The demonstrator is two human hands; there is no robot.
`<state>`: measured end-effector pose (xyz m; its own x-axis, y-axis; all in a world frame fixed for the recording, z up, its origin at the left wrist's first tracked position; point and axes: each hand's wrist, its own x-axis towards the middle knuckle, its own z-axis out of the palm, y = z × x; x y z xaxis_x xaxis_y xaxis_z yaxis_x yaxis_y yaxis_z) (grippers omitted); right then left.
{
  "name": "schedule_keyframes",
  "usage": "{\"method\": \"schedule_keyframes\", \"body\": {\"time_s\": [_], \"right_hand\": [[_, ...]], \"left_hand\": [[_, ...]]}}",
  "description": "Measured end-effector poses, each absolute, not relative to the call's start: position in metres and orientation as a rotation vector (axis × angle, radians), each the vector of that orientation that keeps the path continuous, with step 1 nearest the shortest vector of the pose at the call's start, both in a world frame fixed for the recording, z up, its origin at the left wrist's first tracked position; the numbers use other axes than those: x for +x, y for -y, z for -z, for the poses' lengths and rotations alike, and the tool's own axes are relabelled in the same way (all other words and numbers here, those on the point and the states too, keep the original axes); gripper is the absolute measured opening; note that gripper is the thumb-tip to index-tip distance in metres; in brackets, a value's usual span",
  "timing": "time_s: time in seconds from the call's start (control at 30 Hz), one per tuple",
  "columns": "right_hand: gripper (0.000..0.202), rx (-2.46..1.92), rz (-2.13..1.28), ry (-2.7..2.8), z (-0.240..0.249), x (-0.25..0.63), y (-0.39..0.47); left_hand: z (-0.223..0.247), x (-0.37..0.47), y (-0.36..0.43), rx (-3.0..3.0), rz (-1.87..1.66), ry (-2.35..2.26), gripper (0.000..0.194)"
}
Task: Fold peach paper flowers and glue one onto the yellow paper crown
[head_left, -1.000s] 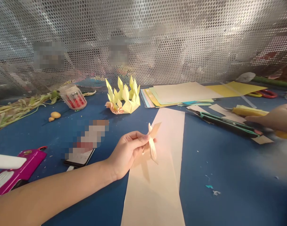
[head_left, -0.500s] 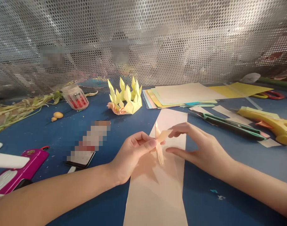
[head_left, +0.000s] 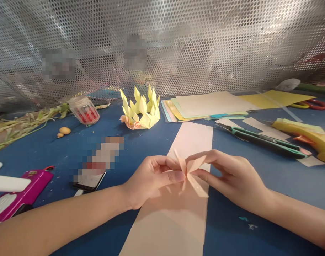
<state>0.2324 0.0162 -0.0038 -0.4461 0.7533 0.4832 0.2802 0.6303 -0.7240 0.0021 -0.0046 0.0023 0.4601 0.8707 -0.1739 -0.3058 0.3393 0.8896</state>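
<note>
Between my fingers is a small folded paper piece (head_left: 196, 183) in pale peach, with several thin flaps fanning out from its centre. My left hand (head_left: 154, 177) pinches its left side between thumb and fingers. On the other side my right hand (head_left: 228, 174) has its thumb and index finger closed around an upper right flap. Part of the paper is hidden by the fingers. Beneath both hands lies a long peach paper sheet (head_left: 173, 220) on the blue table (head_left: 98, 227). Farther back stands a yellow folded paper crown (head_left: 143, 112) with pink paper flowers on its front.
At left are a phone (head_left: 90, 176), a magenta device (head_left: 26, 188) and a tilted jar (head_left: 84, 110) with red bits. Stacked coloured paper (head_left: 213, 103) lies behind. Green-handled scissors (head_left: 266, 140) and a yellow glue gun (head_left: 303, 133) lie at right. A perforated metal screen (head_left: 162, 46) closes the back.
My right hand has closed from a spread pose onto the folded paper. The paper has turned and shifted slightly right, its flaps fanned wider. My left hand keeps its pinch.
</note>
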Motion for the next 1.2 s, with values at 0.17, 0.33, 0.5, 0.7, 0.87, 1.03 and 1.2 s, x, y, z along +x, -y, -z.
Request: {"method": "schedule_keyframes", "body": {"time_s": [0.17, 0.33, 0.5, 0.7, 0.87, 1.03, 1.2], "right_hand": [[0.019, -0.857, -0.929, 1.934, -0.003, 0.229, -0.019], [0.026, -0.840, -1.102, 1.856, -0.006, 0.226, -0.020], [0.022, -0.804, -1.287, 1.747, -0.007, 0.225, -0.020], [0.027, -0.794, -1.494, 1.637, -0.005, 0.224, -0.021], [0.027, -0.751, -1.584, 1.605, -0.005, 0.222, -0.020], [0.026, -0.739, -1.767, 1.515, -0.007, 0.220, -0.016], [0.025, -0.748, -1.795, 1.496, -0.005, 0.221, -0.010]], "left_hand": [[0.000, 0.003, 0.005, 0.917, -0.882, -0.768, 0.034], [0.002, 0.004, 0.004, 0.907, -0.923, -0.818, 0.034], [0.001, 0.003, 0.006, 0.967, -0.945, -0.836, 0.034], [-0.001, 0.006, 0.010, 1.085, -1.083, -0.820, 0.030], [0.003, 0.006, 0.014, 1.231, -1.245, -0.793, 0.029], [0.002, 0.004, 0.021, 1.718, -1.400, -0.819, 0.023], [-0.001, 0.003, 0.025, 2.038, -1.436, -0.831, 0.026]]}}
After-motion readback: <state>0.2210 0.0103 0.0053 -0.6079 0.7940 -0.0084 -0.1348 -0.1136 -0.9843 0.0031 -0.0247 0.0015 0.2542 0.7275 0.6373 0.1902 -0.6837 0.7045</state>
